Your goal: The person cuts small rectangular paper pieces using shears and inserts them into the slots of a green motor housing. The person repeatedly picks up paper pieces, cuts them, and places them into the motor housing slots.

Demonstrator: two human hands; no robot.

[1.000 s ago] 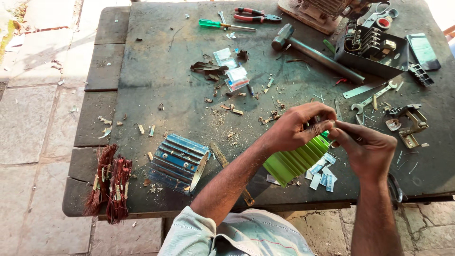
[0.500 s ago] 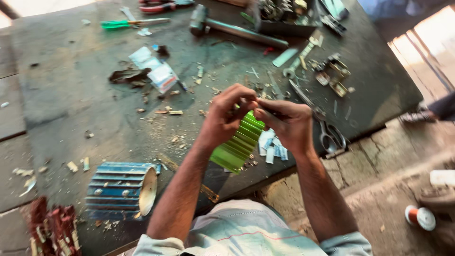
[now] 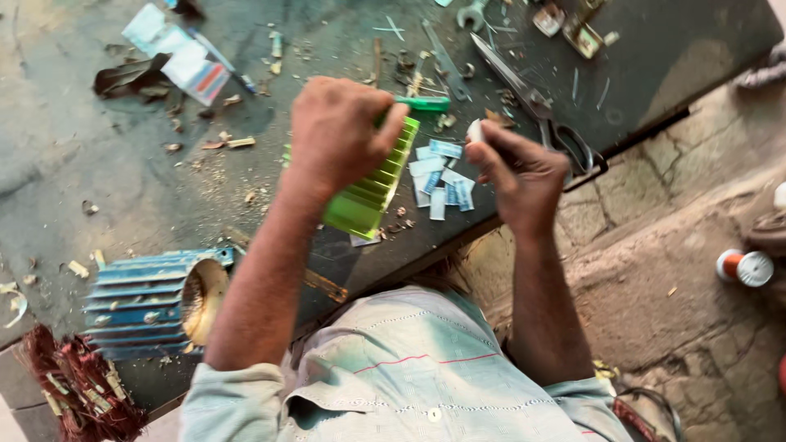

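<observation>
My left hand [image 3: 340, 135] grips a green ribbed motor housing [image 3: 372, 192] and tilts it over the dark workbench [image 3: 98, 180]. A green tool handle [image 3: 426, 104] pokes out past its fingers at the housing's top. My right hand [image 3: 516, 172] hovers just right of the housing, its fingers pinched on a small white piece [image 3: 475, 129]. Small blue-and-white paper slips [image 3: 442, 176] lie on the bench between the two hands.
A blue ribbed motor body [image 3: 151, 299] lies at the bench's near left, next to a bundle of reddish wire [image 3: 78, 389]. Scissors [image 3: 540, 110], packets [image 3: 184, 53] and scraps litter the bench. A wire spool [image 3: 745, 268] stands on the stone floor to the right.
The view has swung down and to the right. My hands, close together on the green housing before, have parted: the right hand drew away to the right with a small white piece.
</observation>
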